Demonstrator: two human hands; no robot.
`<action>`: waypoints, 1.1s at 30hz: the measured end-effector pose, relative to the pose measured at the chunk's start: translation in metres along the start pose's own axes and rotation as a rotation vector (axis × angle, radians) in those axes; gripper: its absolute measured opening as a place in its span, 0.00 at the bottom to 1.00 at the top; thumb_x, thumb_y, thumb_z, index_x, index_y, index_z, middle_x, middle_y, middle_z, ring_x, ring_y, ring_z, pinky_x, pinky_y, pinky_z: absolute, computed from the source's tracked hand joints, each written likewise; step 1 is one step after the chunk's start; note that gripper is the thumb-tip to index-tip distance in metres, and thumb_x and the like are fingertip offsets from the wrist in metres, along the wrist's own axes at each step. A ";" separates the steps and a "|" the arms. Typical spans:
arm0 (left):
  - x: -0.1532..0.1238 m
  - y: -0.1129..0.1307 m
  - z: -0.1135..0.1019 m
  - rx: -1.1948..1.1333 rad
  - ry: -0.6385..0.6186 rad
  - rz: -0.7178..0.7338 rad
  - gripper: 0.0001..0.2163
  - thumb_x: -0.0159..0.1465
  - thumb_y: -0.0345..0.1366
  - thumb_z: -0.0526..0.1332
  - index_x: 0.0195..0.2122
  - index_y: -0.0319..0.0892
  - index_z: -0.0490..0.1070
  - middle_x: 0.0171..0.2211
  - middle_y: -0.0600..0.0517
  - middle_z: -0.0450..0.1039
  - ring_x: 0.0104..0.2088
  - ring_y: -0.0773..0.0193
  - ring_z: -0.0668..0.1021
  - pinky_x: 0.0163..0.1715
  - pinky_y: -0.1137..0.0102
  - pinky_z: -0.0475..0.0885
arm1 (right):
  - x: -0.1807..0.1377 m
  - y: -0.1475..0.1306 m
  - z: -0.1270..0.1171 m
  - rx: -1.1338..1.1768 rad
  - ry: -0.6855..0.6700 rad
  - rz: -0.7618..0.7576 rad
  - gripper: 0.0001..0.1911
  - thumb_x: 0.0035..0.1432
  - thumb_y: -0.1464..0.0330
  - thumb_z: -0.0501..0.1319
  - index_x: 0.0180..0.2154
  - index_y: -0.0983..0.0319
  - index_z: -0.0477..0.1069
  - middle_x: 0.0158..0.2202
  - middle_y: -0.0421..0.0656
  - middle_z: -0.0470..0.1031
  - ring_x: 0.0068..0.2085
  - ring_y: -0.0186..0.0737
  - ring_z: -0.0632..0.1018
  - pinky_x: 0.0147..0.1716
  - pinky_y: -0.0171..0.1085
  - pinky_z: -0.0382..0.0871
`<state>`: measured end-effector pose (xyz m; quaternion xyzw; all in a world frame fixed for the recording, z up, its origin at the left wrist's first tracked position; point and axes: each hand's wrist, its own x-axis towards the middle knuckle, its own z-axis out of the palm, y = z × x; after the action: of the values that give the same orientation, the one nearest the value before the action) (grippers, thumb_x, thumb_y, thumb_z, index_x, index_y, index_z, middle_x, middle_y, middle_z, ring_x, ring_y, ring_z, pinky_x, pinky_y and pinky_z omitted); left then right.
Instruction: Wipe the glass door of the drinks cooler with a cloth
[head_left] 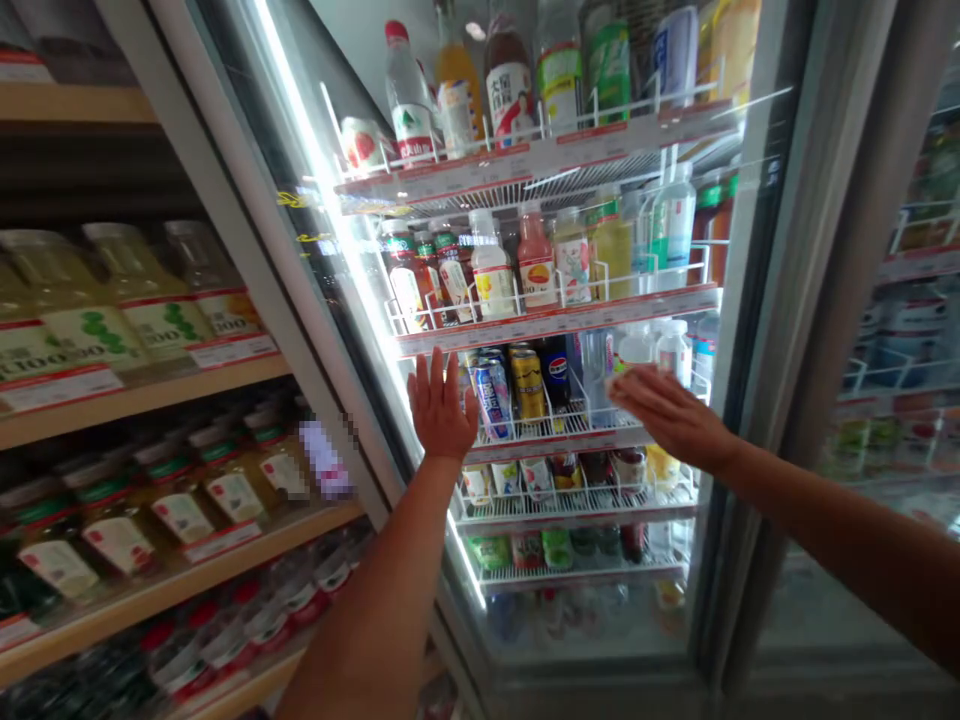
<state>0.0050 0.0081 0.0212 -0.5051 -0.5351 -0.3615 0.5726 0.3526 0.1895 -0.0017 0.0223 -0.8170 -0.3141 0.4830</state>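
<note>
A drinks fridge with a glass door [420, 300] stands in front of me, lit inside. My left hand [441, 408] is raised flat with fingers spread, palm toward the glass near the shelf of cans [517, 385]. My right hand [664, 412] reaches in from the right, fingers stretched out flat and slightly blurred, over the same shelf beside small white bottles [671, 350]. Neither hand holds anything. Whether the palms touch the glass I cannot tell.
Wire shelves above carry juice and tea bottles [536, 265] and tall bottles [510, 90]. Wooden shelves [150, 400] on the left hold jars and bottles. A second fridge door [907, 330] stands at the right, past a grey frame post [840, 250].
</note>
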 end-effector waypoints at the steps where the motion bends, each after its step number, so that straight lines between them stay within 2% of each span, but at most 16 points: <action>1: 0.000 0.000 0.000 0.000 -0.004 -0.005 0.29 0.72 0.39 0.54 0.73 0.40 0.54 0.72 0.41 0.54 0.75 0.54 0.49 0.73 0.53 0.47 | -0.004 -0.004 0.001 0.043 -0.054 -0.094 0.34 0.69 0.78 0.55 0.72 0.57 0.51 0.66 0.41 0.71 0.73 0.40 0.58 0.73 0.46 0.56; 3: 0.000 0.000 0.000 -0.006 -0.019 -0.027 0.28 0.72 0.39 0.54 0.72 0.40 0.55 0.72 0.41 0.55 0.75 0.53 0.49 0.73 0.52 0.47 | -0.010 -0.008 0.002 0.097 -0.126 -0.195 0.33 0.70 0.77 0.54 0.72 0.57 0.51 0.66 0.38 0.71 0.73 0.36 0.58 0.74 0.42 0.54; 4: 0.000 0.000 0.000 -0.012 -0.028 -0.039 0.28 0.72 0.39 0.54 0.72 0.40 0.55 0.72 0.41 0.55 0.75 0.53 0.49 0.73 0.52 0.47 | -0.011 -0.008 0.002 0.096 -0.134 -0.170 0.33 0.70 0.77 0.54 0.72 0.57 0.51 0.66 0.38 0.70 0.73 0.36 0.58 0.74 0.43 0.52; 7: 0.000 0.000 0.000 -0.035 -0.027 -0.045 0.28 0.72 0.39 0.53 0.72 0.40 0.56 0.72 0.42 0.55 0.75 0.53 0.49 0.74 0.52 0.46 | -0.012 -0.011 0.005 0.044 -0.074 0.054 0.36 0.68 0.78 0.56 0.72 0.53 0.50 0.69 0.40 0.66 0.73 0.42 0.58 0.74 0.49 0.51; 9: 0.000 0.001 0.000 -0.044 -0.015 -0.035 0.28 0.72 0.39 0.53 0.72 0.40 0.55 0.72 0.42 0.55 0.75 0.54 0.48 0.74 0.53 0.45 | -0.013 -0.019 0.011 0.048 -0.034 0.125 0.37 0.68 0.79 0.56 0.72 0.53 0.49 0.69 0.41 0.66 0.73 0.43 0.57 0.74 0.51 0.52; 14: 0.000 0.001 0.000 -0.006 -0.029 -0.049 0.27 0.72 0.40 0.53 0.71 0.40 0.57 0.72 0.42 0.56 0.75 0.54 0.49 0.73 0.53 0.47 | -0.005 -0.038 0.023 0.180 -0.133 -0.074 0.34 0.70 0.77 0.52 0.73 0.57 0.47 0.68 0.39 0.68 0.74 0.37 0.54 0.74 0.46 0.52; 19: -0.001 0.001 0.000 -0.022 -0.028 -0.053 0.27 0.72 0.40 0.53 0.71 0.40 0.58 0.71 0.41 0.57 0.75 0.54 0.49 0.74 0.53 0.46 | 0.016 -0.039 0.025 0.115 -0.012 0.170 0.38 0.67 0.79 0.56 0.73 0.51 0.48 0.69 0.40 0.65 0.74 0.42 0.56 0.73 0.53 0.55; 21: -0.001 0.002 0.000 -0.037 -0.037 -0.063 0.27 0.72 0.40 0.52 0.71 0.40 0.58 0.71 0.41 0.57 0.75 0.54 0.49 0.74 0.53 0.45 | 0.020 -0.047 0.028 0.136 -0.024 0.139 0.38 0.68 0.79 0.55 0.73 0.53 0.47 0.69 0.41 0.66 0.74 0.42 0.55 0.72 0.53 0.57; 25: 0.000 0.003 0.000 -0.028 -0.033 -0.079 0.26 0.72 0.41 0.52 0.71 0.40 0.59 0.71 0.42 0.58 0.75 0.54 0.50 0.73 0.53 0.46 | 0.023 -0.066 0.036 0.250 -0.121 -0.105 0.34 0.70 0.77 0.52 0.73 0.59 0.46 0.67 0.40 0.68 0.74 0.36 0.55 0.71 0.46 0.61; 26: 0.000 0.003 0.000 -0.016 -0.023 -0.070 0.26 0.72 0.41 0.52 0.71 0.40 0.59 0.71 0.41 0.57 0.75 0.54 0.50 0.73 0.53 0.47 | 0.024 -0.068 0.037 0.255 -0.122 -0.109 0.34 0.70 0.77 0.53 0.73 0.59 0.47 0.68 0.40 0.68 0.74 0.36 0.54 0.71 0.45 0.61; 30: 0.001 0.004 -0.001 0.000 -0.012 -0.043 0.27 0.73 0.40 0.52 0.71 0.40 0.57 0.71 0.42 0.57 0.75 0.55 0.49 0.73 0.54 0.46 | 0.030 -0.072 0.045 0.219 -0.058 0.043 0.37 0.68 0.79 0.55 0.73 0.57 0.47 0.69 0.42 0.66 0.75 0.39 0.52 0.72 0.50 0.56; 33: 0.001 0.003 -0.001 0.014 0.000 -0.019 0.27 0.72 0.39 0.53 0.72 0.39 0.56 0.72 0.42 0.56 0.75 0.56 0.48 0.74 0.54 0.46 | 0.033 -0.083 0.054 0.268 -0.087 0.010 0.34 0.69 0.77 0.55 0.72 0.58 0.50 0.68 0.42 0.67 0.74 0.40 0.56 0.71 0.50 0.60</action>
<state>0.0084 0.0082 0.0214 -0.4961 -0.5425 -0.3632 0.5724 0.2700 0.1386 -0.0386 0.0689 -0.8720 -0.2006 0.4412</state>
